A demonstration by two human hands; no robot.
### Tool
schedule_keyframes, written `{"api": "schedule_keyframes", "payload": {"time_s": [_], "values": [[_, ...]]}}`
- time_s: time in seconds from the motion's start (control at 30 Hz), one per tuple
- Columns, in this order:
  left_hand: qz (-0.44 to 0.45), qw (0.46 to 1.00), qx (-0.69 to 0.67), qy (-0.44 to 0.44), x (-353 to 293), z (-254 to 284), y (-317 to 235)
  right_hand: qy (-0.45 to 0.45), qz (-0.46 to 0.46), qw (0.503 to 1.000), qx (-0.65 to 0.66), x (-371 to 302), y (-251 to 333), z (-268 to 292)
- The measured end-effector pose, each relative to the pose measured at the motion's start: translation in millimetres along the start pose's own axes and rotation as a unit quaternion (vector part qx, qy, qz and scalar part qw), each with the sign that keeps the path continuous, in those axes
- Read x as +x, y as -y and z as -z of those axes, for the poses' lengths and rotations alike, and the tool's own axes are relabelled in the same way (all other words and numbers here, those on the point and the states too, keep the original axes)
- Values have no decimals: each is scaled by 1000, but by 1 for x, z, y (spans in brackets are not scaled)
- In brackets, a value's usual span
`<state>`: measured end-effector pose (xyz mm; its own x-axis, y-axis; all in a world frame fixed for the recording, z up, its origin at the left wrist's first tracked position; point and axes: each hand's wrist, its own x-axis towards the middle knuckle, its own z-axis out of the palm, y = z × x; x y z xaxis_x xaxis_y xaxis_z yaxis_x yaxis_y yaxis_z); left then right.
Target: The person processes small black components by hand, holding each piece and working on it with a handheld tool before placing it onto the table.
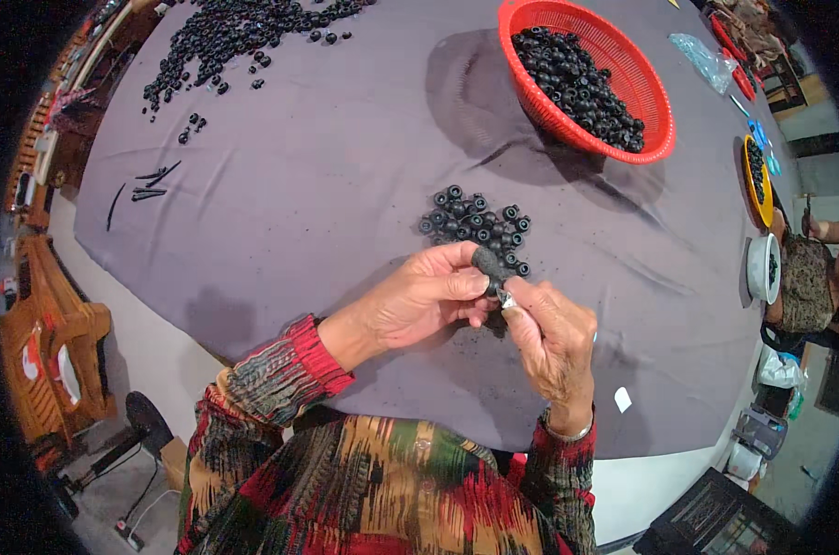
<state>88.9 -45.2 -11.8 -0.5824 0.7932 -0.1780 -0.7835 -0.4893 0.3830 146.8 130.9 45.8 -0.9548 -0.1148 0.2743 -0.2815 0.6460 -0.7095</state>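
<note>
My left hand (428, 294) is closed, pinching a small black round part (495, 289) between thumb and fingers. A dark grey rough sleeve (487, 263), apparently a finger cover, sits at the tip of its index finger. Against that part works my right hand (553, 338), its thumb and index finger pressed together on a small silvery piece (508, 300). Most of this piece is hidden, so its kind does not show. Just beyond both hands lies a loose pile of black, ball-shaped parts with ringed openings (475, 220). Black crumbs are scattered below the fingers.
A red plastic basket (655, 102) of similar black parts stands at the far right. More parts (220, 42) spread across the far left of the grey cloth (327, 148), with thin black strips (148, 194) nearer. A yellow tray (764, 208) and white bowl (758, 268) sit beside another person (813, 277).
</note>
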Motion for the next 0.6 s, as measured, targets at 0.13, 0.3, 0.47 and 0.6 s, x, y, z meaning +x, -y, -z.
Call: {"api": "schedule_keyframes", "payload": {"time_s": [0.13,0.3,0.47,0.6], "values": [[3,1000,4,-5,0,0,-1,11,2,1000,-4,1,-1,2],[5,1000,0,-12,-1,-2,-2,9,3,1000,3,0,-2,1],[6,1000,0,-10,-1,0,-2,12,-1,1000,2,0,0,1],[0,1000,12,-3,0,4,-2,16,1,1000,8,1,-1,1]]}}
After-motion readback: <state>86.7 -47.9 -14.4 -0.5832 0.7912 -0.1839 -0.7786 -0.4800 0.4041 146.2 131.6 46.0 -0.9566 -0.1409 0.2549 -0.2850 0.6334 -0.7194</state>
